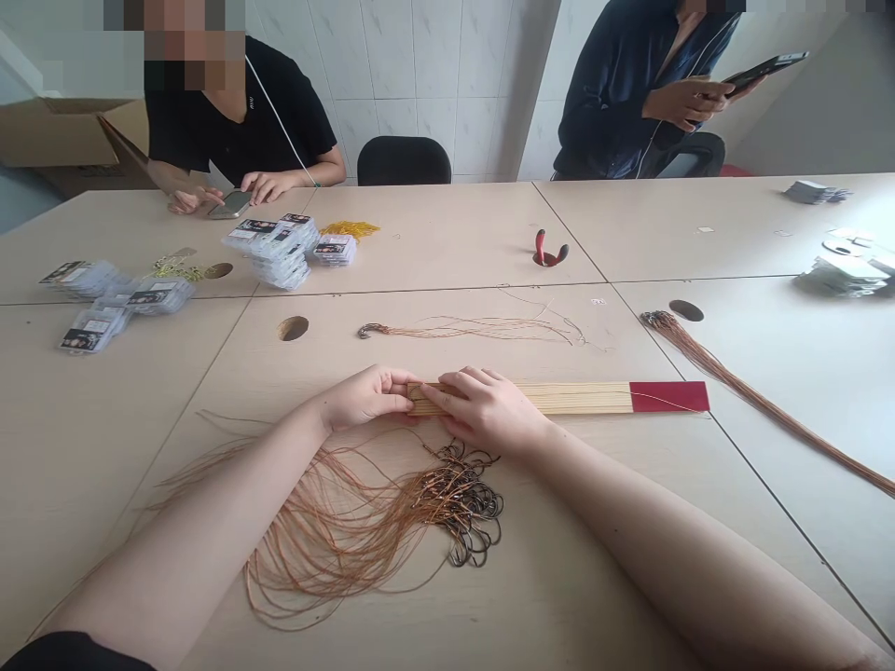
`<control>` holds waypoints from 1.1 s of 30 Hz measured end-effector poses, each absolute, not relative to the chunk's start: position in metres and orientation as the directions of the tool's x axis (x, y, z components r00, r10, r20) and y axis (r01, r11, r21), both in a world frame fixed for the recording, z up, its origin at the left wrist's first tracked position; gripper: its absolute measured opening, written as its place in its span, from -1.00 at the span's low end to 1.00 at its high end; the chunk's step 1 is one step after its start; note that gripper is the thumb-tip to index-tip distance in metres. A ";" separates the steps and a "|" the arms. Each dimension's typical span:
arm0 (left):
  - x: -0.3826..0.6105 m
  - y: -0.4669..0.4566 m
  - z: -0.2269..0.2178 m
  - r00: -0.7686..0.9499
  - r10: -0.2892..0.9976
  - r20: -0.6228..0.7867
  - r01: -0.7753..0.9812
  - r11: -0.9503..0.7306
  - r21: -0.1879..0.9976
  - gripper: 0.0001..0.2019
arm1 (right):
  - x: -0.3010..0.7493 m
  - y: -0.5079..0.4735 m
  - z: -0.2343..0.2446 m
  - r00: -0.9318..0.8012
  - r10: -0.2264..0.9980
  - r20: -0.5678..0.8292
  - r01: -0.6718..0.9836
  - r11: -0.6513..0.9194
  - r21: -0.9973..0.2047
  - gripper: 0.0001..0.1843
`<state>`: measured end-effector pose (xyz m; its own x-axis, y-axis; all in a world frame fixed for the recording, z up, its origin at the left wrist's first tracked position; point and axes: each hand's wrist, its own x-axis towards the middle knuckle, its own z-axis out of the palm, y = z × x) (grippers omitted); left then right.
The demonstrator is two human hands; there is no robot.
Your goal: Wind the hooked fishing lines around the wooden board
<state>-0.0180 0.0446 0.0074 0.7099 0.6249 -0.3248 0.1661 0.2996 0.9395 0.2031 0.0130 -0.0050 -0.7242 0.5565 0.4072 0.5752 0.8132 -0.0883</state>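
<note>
Slats of pale wood (580, 399) lie side by side in a long, flat, straight strip on a laminate table (84, 447), running left to right, with a red band (669, 396) wrapped around the far right end. A thin line crosses that band. The person's left hand (364, 396) and right hand (486, 408) are close together and clamped on the strip's left end, the left fingers curled at its tip and the right hand pressed across the top.

Just below the strip, a tangled heap of dark fishing hooks (475, 503) trails loose tan lines (328, 550) beneath the left forearm. Beyond the strip, a single stretched-out bunch of hooked lines (475, 328) lies flat, and off its right end another bunch (748, 396) runs diagonally. Further beyond the strip stand red-handled pliers (549, 247), with stacks of clear packets (280, 247) and yellow tassels (350, 226) to their left. Past these, a co-worker's hands (238, 196) rest on a phone (232, 205), and another person's hands (685, 102) hold a dark tablet (765, 70).
</note>
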 end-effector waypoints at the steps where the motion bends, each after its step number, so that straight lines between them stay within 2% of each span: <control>1: -0.018 0.045 0.008 0.709 0.625 -0.326 0.170 0.297 0.939 -0.65 | 0.203 0.013 -0.005 -0.724 0.557 0.407 0.575 0.813 -0.090 -0.59; 22: -0.016 0.044 0.012 0.714 0.620 -0.326 0.204 0.261 0.943 -0.67 | 0.203 0.013 -0.006 -0.720 0.572 0.393 0.578 0.808 -0.116 -0.57; 33: -0.017 0.044 0.011 0.727 0.602 -0.330 0.182 0.294 0.938 -0.68 | 0.203 0.012 -0.005 -0.713 0.582 0.392 0.575 0.805 -0.148 -0.59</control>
